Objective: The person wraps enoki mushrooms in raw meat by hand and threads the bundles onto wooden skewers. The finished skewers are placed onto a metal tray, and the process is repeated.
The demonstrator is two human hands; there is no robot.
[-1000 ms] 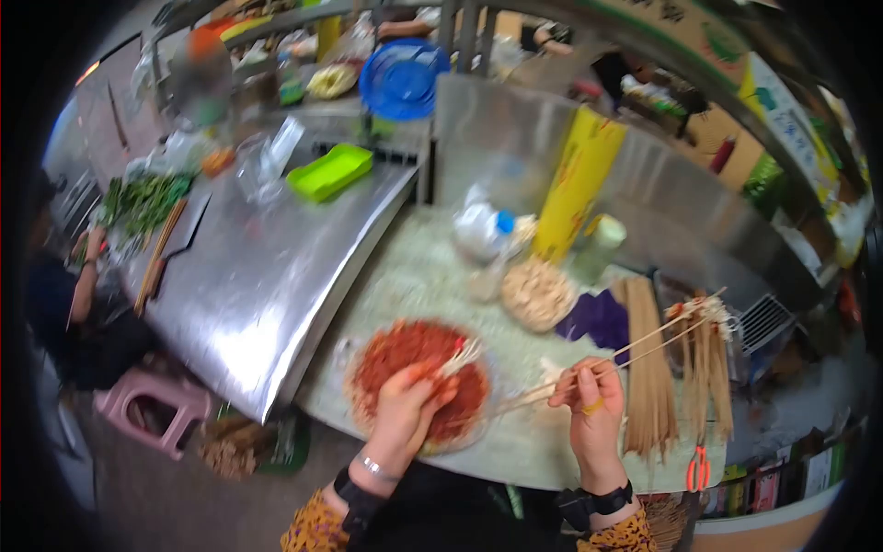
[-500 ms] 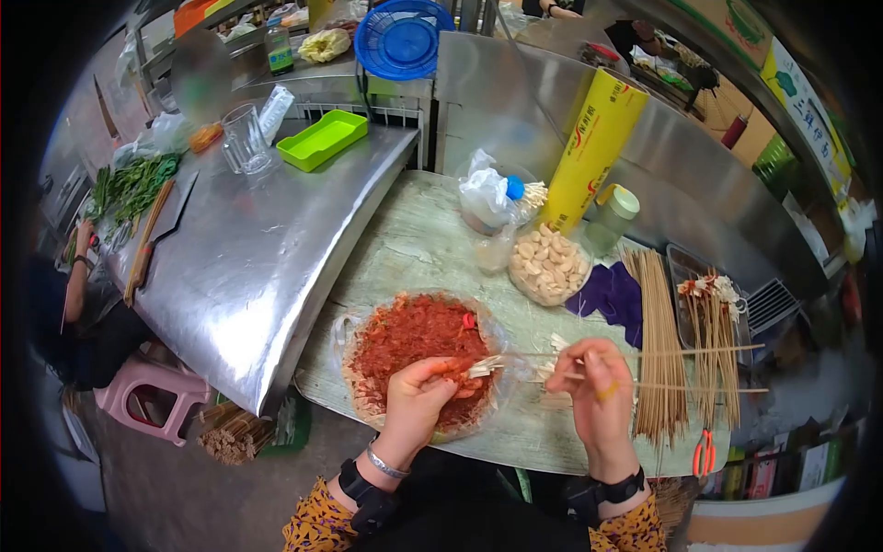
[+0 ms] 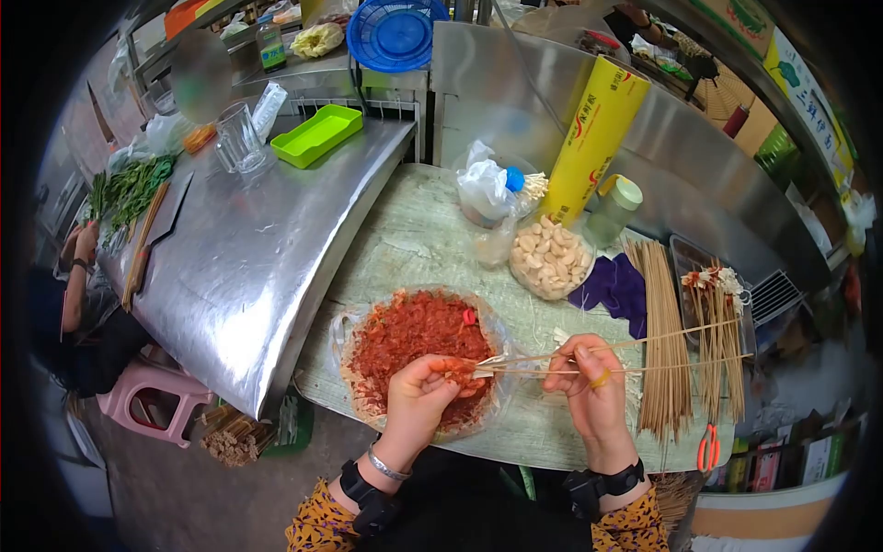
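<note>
Two thin bamboo skewers (image 3: pixel 635 357) lie almost level over the desk (image 3: pixel 414 239), their tips meeting a small pale piece (image 3: pixel 486 364) at the edge of the bowl of red marinated meat (image 3: pixel 414 336). The right hand (image 3: pixel 589 382) pinches the skewers between thumb and forefinger, wrist bent inward. The left hand (image 3: pixel 423 391) is curled over the bowl, fingertips closed on the pale piece. Beyond lie a bundle of bare skewers (image 3: pixel 664 340), a tray of loaded skewers (image 3: pixel 713 313), a bowl of garlic cloves (image 3: pixel 550 259) and a yellow roll (image 3: pixel 593 138).
</note>
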